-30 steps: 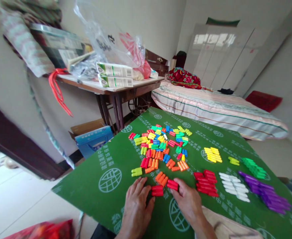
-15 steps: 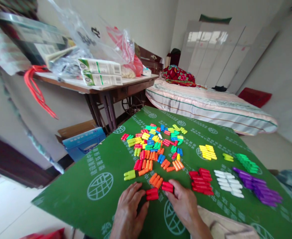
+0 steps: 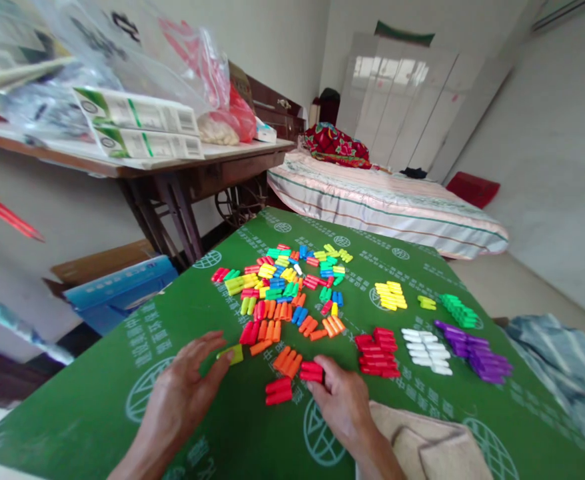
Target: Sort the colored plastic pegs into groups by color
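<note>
My left hand (image 3: 185,380) is over the left part of the green board, its fingers spread and its thumb by the yellow-green caps (image 3: 234,355). Whether the thumb touches them I cannot tell. With thumb and fingers my right hand (image 3: 345,395) grips red caps (image 3: 310,371), which look like small marker caps. Between the hands lie another red group (image 3: 278,391) and a row of orange caps (image 3: 288,361). Beyond them spreads a mixed heap of coloured caps (image 3: 275,293).
Sorted on the right of the green board (image 3: 252,440) are red caps (image 3: 377,353), white caps (image 3: 427,351), purple caps (image 3: 472,353), yellow caps (image 3: 391,296) and green caps (image 3: 458,311). A beige cloth (image 3: 422,440) lies by my right forearm. A cluttered desk (image 3: 222,165) stands at the left.
My left hand has moved left, away from the red caps in the middle, to the yellow-green ones. My right hand still grips its red caps. The view has shifted to the right.
</note>
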### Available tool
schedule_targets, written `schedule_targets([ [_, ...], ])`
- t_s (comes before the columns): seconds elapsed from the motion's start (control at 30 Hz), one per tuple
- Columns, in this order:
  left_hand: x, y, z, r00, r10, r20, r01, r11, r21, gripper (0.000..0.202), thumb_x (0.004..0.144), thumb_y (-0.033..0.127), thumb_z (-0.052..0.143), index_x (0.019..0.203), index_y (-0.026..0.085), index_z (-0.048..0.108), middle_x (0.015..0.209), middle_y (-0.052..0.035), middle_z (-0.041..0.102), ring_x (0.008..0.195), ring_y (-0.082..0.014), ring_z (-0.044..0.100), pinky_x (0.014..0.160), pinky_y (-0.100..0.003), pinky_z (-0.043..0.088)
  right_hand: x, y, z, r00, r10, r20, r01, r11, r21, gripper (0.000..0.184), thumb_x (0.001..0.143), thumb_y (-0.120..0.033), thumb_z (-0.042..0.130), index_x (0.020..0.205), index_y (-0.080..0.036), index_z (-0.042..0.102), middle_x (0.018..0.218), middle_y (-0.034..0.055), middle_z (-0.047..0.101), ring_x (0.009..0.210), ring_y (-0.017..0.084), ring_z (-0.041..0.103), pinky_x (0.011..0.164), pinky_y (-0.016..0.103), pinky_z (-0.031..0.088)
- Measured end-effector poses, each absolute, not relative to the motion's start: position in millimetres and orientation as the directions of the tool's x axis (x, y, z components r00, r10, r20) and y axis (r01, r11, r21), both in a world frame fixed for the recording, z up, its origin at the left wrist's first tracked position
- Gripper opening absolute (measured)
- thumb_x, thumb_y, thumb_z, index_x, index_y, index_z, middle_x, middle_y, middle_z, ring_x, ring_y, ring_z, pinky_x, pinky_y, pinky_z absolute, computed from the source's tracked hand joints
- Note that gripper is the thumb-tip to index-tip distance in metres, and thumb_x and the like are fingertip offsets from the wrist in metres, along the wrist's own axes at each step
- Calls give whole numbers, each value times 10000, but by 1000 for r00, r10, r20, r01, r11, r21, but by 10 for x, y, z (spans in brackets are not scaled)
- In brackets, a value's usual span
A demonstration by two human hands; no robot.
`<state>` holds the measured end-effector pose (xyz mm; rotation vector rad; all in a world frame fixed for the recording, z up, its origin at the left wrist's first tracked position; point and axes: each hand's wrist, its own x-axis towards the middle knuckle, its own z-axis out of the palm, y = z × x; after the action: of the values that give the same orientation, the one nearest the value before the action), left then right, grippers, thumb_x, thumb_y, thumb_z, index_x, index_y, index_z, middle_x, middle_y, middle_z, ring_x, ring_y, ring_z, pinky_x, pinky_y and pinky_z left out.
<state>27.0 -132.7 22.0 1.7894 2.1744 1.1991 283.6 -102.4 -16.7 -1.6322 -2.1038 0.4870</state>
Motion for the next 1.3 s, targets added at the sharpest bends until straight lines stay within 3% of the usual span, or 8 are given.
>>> schedule_targets([
  [0.13, -20, -1085, 293, -396, 874, 280, 776, 156, 611, 400, 692, 550, 526, 867, 227, 682, 1016, -44, 703, 872, -241, 668, 779, -298, 521, 2836, -1028, -156, -211, 972, 104, 822, 234, -519, 304, 799, -316, 586, 1097, -289, 640, 664, -39, 703, 572, 128, 632, 517, 199, 369],
  [0.27, -171, -766, 344, -467, 866, 178, 737, 270, 620, 418, 668, 526, 525, 878, 203, 688, 881, -43, 719, 695, -219, 662, 635, -273, 500, 2833, -1036, -147, -217, 972, 91, 838, 233, -493, 316, 809, -317, 562, 1114, -282, 635, 644, -37, 692, 529, 129, 609, 512, 206, 377],
  [0.43, -189, -380, 304, -478, 847, 232, 756, 262, 600, 325, 680, 449, 490, 765, 210, 694, 798, -26, 717, 724, -215, 653, 644, -254, 472, 2832, -1058, -220, -235, 965, 117, 828, 262, -496, 309, 822, -317, 522, 1102, -262, 640, 598, -33, 668, 504, 135, 597, 491, 213, 377],
  [0.6, -135, -266, 156, -485, 820, 303, 756, 220, 617, 301, 700, 382, 444, 758, 211, 684, 881, -31, 718, 806, -204, 653, 722, -247, 474, 2867, -1047, -218, -213, 964, 157, 754, 265, -602, 285, 835, -384, 497, 1013, -250, 675, 498, -38, 611, 444, 132, 565, 423, 210, 354],
  [0.7, -138, -283, 105, -499, 815, 295, 739, 222, 636, 320, 710, 389, 434, 781, 208, 687, 894, -33, 716, 828, -210, 655, 740, -252, 477, 2803, -974, -16, -215, 961, 175, 722, 277, -634, 289, 857, -391, 472, 988, -239, 680, 602, -14, 669, 520, 136, 608, 491, 206, 411],
  [1.0, -189, -241, 82, -530, 813, 239, 696, 257, 670, 345, 703, 427, 444, 801, 209, 692, 895, -28, 715, 793, -213, 649, 754, -257, 473, 2161, -287, 503, -420, 883, 211, 853, 463, -239, 220, 891, -248, 427, 921, -231, 644, 905, 29, 693, 863, 164, 620, 704, 239, 427],
  [1.13, -178, -252, 72, -541, 807, 238, 669, 241, 703, 337, 704, 433, 451, 795, 210, 686, 864, -30, 716, 787, -214, 649, 737, -260, 472, 2174, 184, 576, -366, 918, 150, 921, 381, -80, 252, 884, -167, 406, 1000, -220, 623, 1001, 44, 664, 941, 156, 586, 746, 230, 412],
  [1.3, -180, -268, 63, -531, 812, 241, 655, 213, 725, 320, 706, 421, 453, 763, 205, 684, 846, -40, 716, 777, -219, 652, 709, -275, 472, 2405, 668, 558, -284, 955, 89, 958, 287, -11, 238, 826, -141, 485, 975, -196, 662, 1013, 82, 643, 984, 187, 566, 758, 254, 413],
])
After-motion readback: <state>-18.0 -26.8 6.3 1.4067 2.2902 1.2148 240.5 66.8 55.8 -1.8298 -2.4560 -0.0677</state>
